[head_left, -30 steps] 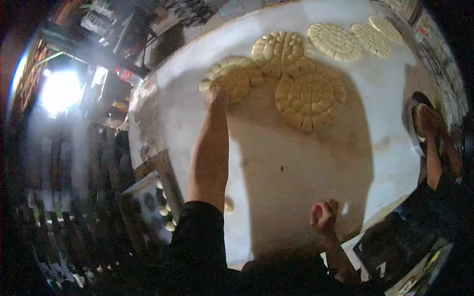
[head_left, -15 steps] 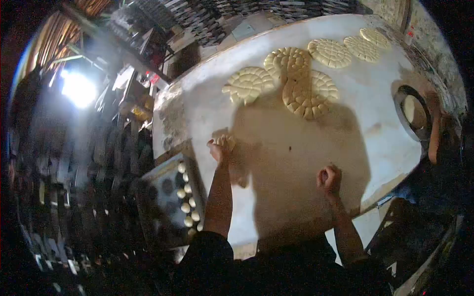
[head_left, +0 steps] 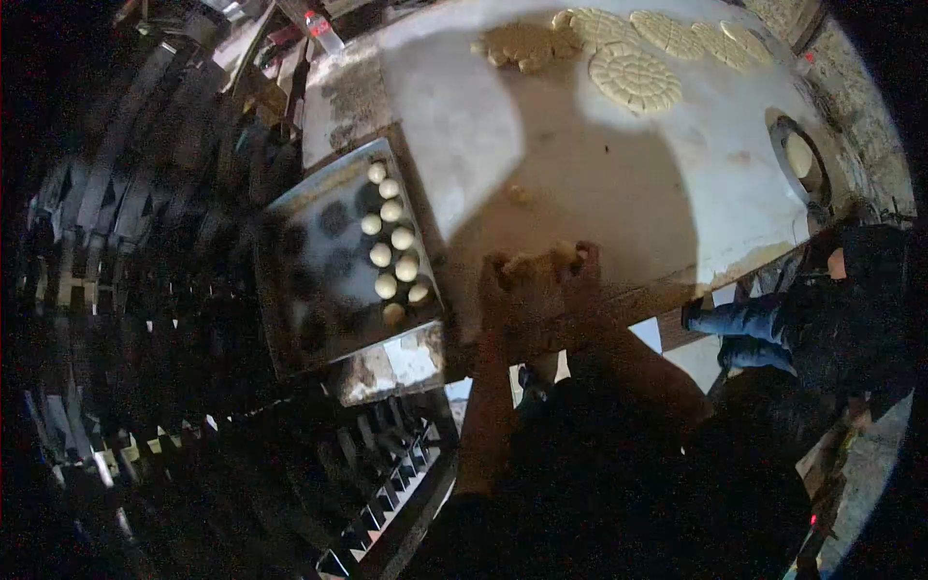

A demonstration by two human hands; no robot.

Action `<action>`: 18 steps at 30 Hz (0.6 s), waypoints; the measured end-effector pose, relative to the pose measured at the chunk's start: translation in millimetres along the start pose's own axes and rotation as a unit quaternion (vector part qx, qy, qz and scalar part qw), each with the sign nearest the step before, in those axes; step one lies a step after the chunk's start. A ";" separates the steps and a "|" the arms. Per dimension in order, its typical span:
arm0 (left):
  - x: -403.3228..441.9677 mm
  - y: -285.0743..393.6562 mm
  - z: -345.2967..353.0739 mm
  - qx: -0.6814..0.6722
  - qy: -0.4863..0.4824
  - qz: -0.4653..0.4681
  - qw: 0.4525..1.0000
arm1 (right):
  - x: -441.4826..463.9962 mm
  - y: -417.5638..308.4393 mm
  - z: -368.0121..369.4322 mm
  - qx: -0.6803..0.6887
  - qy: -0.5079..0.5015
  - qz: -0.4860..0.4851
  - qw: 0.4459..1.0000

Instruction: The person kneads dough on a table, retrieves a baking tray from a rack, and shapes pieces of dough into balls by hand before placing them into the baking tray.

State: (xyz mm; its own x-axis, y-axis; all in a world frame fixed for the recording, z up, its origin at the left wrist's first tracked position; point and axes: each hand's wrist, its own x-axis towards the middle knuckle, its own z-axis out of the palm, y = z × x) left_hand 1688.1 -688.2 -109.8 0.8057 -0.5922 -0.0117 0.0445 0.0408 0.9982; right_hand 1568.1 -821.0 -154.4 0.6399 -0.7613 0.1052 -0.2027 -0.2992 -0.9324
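Both hands are in shadow at the near edge of the white table (head_left: 454, 97). My left hand (head_left: 498, 275) and my right hand (head_left: 580, 263) are closed around the two ends of a lumpy piece of dough (head_left: 535, 268). A small bit of dough (head_left: 520, 194) lies just beyond them. To the left of my left hand stands a metal tray (head_left: 333, 266) with several round dough balls (head_left: 402, 238) along its right side.
Several round patterned dough pieces (head_left: 635, 77) lie at the table's far side. At the right is a dark round pan (head_left: 820, 186) with pale contents. A bottle (head_left: 324, 33) stands at the far left corner. A co-worker's legs (head_left: 739, 324) show at the right.
My left hand has come back from the far dough rounds with a piece of dough, and my right hand has joined it. The view has tilted down and left, showing more of the tray.
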 end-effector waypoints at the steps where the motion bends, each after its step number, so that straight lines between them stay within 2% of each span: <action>1: -2.8 -1.2 -7.0 -0.004 0.012 0.009 1.000 | 3.6 2.5 -5.2 0.012 0.014 0.015 1.000; 4: -10.6 3.3 -13.3 0.027 0.064 0.042 0.997 | 10.4 8.4 -23.2 0.077 0.065 0.056 0.993; 6: -19.8 1.8 -8.9 0.074 0.086 0.069 0.991 | 10.2 -46.4 -50.9 0.193 0.130 0.151 0.961; 8: -26.3 -4.0 -1.3 0.138 0.092 0.104 0.981 | 16.7 -20.9 -76.5 0.188 0.192 0.031 0.963; 10: -30.8 -11.2 1.7 0.238 0.072 0.144 0.958 | 43.4 3.7 -123.8 0.201 0.255 0.061 0.944; 12: -29.1 -14.3 -1.7 0.354 0.039 0.178 0.917 | 64.4 29.1 -186.7 0.127 0.289 0.126 0.940; 13: -27.0 -15.3 -3.9 0.422 0.011 0.188 0.887 | 71.8 46.2 -216.6 0.042 0.290 0.093 0.952; 14: -18.7 -15.9 -5.6 0.490 -0.023 0.198 0.849 | 70.5 71.5 -246.0 -0.064 0.173 0.004 0.983; 15: -13.3 -14.4 -6.7 0.555 -0.077 0.181 0.808 | 65.7 100.2 -273.2 -0.166 0.050 -0.090 0.981; 16: -5.4 -9.5 -6.1 0.620 -0.159 0.158 0.752 | 75.4 89.2 -281.4 -0.264 -0.075 -0.183 0.944; 17: 12.9 -12.8 0.0 0.698 -0.181 0.181 0.669 | 84.9 82.7 -283.6 -0.358 -0.073 -0.229 0.902; 18: 32.2 -22.1 0.5 0.658 -0.101 0.251 0.703 | 104.2 68.0 -282.1 -0.370 -0.074 -0.263 0.888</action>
State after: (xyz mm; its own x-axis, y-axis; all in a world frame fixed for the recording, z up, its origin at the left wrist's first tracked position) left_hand 1712.7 -708.5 -132.2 0.4184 -0.8766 0.2376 -0.9073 -0.4153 0.0655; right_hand 1411.8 -1083.0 -109.2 0.8696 -0.3367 0.3613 -0.2438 -0.9289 -0.2789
